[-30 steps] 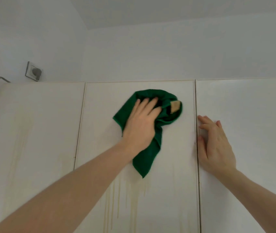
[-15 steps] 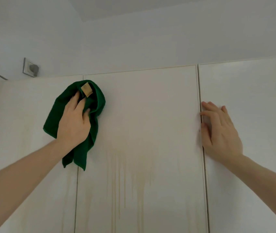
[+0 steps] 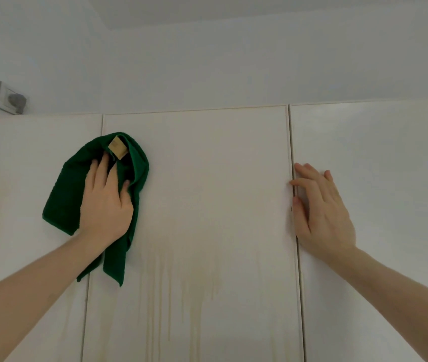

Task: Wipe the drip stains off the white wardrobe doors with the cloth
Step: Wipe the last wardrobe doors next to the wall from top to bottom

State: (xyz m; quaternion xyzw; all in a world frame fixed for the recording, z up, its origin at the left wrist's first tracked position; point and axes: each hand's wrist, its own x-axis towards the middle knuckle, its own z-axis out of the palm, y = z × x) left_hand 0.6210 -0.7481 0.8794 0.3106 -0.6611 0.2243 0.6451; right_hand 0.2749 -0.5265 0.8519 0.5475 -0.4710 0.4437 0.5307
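Note:
My left hand (image 3: 106,202) presses a crumpled dark green cloth (image 3: 61,194) with a tan label against the wardrobe, over the seam between the left door (image 3: 25,178) and the middle door (image 3: 207,165), near their top edge. Yellowish drip stains (image 3: 181,283) run down the lower part of the middle door, and fainter ones mark the left door. My right hand (image 3: 322,212) lies flat with fingers spread on the right door (image 3: 390,165), its fingertips at the seam with the middle door.
A wall socket with a grey plug (image 3: 12,99) sits on the left wall just above the wardrobe top. White wall and ceiling fill the space above the doors.
My left hand swept the cloth from the middle door's upper centre leftwards to the seam with the left door, then shifted slightly back right. My right hand stayed on the right door.

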